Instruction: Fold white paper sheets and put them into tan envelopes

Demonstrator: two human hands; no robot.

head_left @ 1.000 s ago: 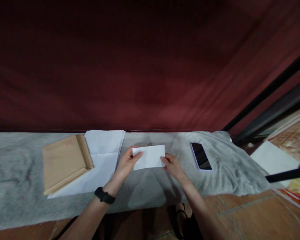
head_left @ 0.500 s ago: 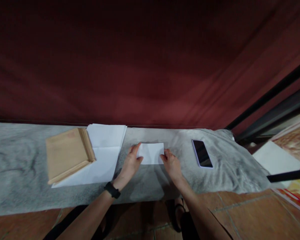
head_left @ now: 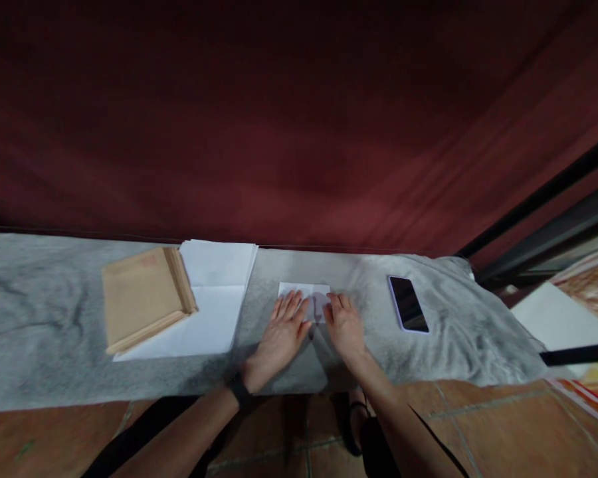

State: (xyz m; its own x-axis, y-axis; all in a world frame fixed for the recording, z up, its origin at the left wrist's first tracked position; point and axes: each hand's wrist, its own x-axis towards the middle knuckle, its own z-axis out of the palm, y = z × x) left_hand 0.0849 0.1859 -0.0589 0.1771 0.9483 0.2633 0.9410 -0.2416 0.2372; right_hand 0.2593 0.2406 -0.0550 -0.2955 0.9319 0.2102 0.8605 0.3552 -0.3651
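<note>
A small white folded sheet of paper (head_left: 305,289) lies on the grey cloth in front of me, partly covered by both hands. My left hand (head_left: 282,332) rests flat over its left part, fingers stretched out and thumb apart. At the paper's right end lies my right hand (head_left: 345,325), fingers extended forward and touching that edge. Neither hand grips anything. To the left are larger white sheets (head_left: 216,312) with a crease across them, and a stack of brown paper envelopes (head_left: 142,292) sits partly on top of these.
A phone (head_left: 408,304) in a light purple case lies to the right on the grey cloth (head_left: 458,318). Behind the surface rises a dark red wall or curtain (head_left: 289,166). Black bars (head_left: 543,192) and printed papers stand at the far right. Tiled floor shows below.
My left hand has moved from the paper's left edge onto its top and spread flat. The right hand's fingers have straightened along the right edge. The view has shifted slightly.
</note>
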